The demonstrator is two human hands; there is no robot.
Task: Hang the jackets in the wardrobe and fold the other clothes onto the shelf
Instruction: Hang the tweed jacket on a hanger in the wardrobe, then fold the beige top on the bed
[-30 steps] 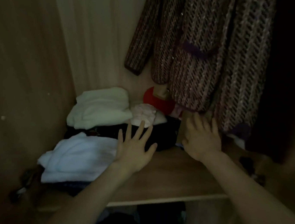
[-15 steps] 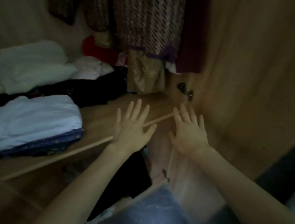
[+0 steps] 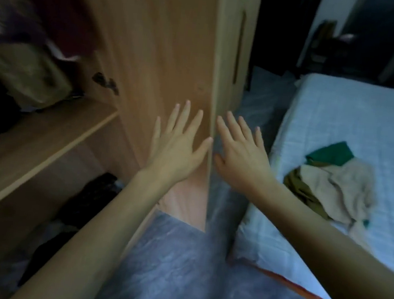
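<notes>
Wardrobe (image 3: 155, 34): we saw it fill the left and centre of the frame, door open, its wooden shelf (image 3: 44, 146) at centre left.
Bed (image 3: 365, 124): it filled the right side under a pale blue cover.
Floor (image 3: 177, 270): grey sheeting ran along the lower centre.
Clothes pile (image 3: 336, 187): we found beige, olive and green garments heaped on the bed at centre right.
Hanging garments (image 3: 9, 0): blurred, upper left, inside the wardrobe.
Left hand (image 3: 179, 147): flat, fingers spread wide, empty, over the door's inner face.
Right hand (image 3: 239, 154): splayed wide, empty, just past the door's edge.
</notes>
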